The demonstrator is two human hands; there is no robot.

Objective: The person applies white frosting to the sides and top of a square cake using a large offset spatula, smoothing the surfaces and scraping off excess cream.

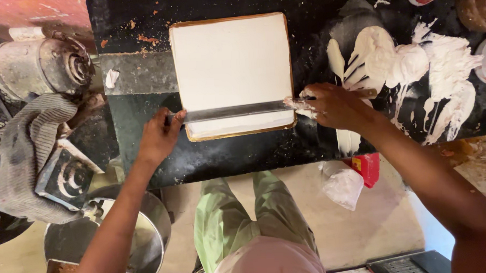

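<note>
A square board (232,66) coated in smooth white paste lies on a black worktable (139,21). A long flat metal blade (236,110) rests across the board near its front edge. My left hand (158,137) presses its fingertips on the blade's left end. My right hand (334,106), smeared with white paste, grips the blade's right end by its wooden handle (368,93).
A thick smear of white paste (409,69) covers the table to the right of the board. Jars (483,3) stand at the far right. A grey cloth (30,146), a metal cylinder (40,63) and a steel bowl (143,233) sit at the left. A red container (367,166) and plastic bag (342,184) lie on the floor.
</note>
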